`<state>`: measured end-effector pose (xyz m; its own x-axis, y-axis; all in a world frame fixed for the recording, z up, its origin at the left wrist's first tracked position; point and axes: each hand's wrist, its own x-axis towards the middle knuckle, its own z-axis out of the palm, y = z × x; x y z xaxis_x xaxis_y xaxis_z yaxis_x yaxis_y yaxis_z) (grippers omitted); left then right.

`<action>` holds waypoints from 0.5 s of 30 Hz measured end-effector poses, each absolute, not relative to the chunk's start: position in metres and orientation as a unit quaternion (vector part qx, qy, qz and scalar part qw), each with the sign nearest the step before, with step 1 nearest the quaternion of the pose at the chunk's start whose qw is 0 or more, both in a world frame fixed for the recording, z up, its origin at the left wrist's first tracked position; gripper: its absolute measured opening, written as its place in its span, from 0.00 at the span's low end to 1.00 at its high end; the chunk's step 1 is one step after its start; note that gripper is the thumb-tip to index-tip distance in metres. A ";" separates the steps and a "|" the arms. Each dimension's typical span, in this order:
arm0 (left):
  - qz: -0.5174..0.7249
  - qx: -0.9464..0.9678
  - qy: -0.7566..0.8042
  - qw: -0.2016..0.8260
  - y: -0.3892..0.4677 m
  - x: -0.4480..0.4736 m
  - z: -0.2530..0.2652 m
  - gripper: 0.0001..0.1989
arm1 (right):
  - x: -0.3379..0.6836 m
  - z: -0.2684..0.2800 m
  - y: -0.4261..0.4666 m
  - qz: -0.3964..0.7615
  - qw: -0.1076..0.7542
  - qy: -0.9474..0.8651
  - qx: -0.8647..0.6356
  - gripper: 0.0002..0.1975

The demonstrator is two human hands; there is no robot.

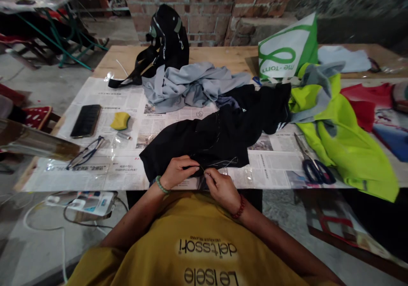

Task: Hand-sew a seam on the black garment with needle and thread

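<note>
A black garment (191,137) lies spread at the table's front edge, with a line of pale stitches across it. My left hand (178,171) rests over its lower edge, thumb and forefinger pinched together. Close by on the right, my right hand (223,189) is also closed in a pinch, its fingertips almost meeting the left ones. A thin pale thread (223,163) loops over the cloth from between the two pinches. Any needle between the fingertips is too small to make out.
Scissors (314,165) lie right of the garment, beside a neon yellow garment (347,145). To the left are a phone (86,120), a yellow sponge (120,120), eyeglasses (85,152) and a brown cylinder (38,141). Grey cloth (191,84), a black bag (170,37) and a green-white bag (287,48) stand behind.
</note>
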<state>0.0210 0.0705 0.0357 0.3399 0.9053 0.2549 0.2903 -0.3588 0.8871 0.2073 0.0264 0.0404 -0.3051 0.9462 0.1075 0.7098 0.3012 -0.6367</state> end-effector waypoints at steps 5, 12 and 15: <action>0.421 0.733 0.382 0.374 0.072 0.020 0.036 0.07 | 0.206 0.040 0.027 0.255 0.241 -0.767 -0.537 0.10; 0.441 0.762 0.338 0.331 0.069 0.021 0.037 0.06 | 0.206 0.040 0.029 0.225 0.207 -0.777 -0.551 0.10; 0.444 0.779 0.330 0.295 0.068 0.022 0.037 0.06 | 0.207 0.040 0.029 0.220 0.220 -0.780 -0.543 0.10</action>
<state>0.0217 0.0679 0.0367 0.3883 0.7762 0.4967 0.2532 -0.6081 0.7524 0.2066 0.0289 0.0402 -0.3137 0.9437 0.1050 0.7503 0.3141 -0.5817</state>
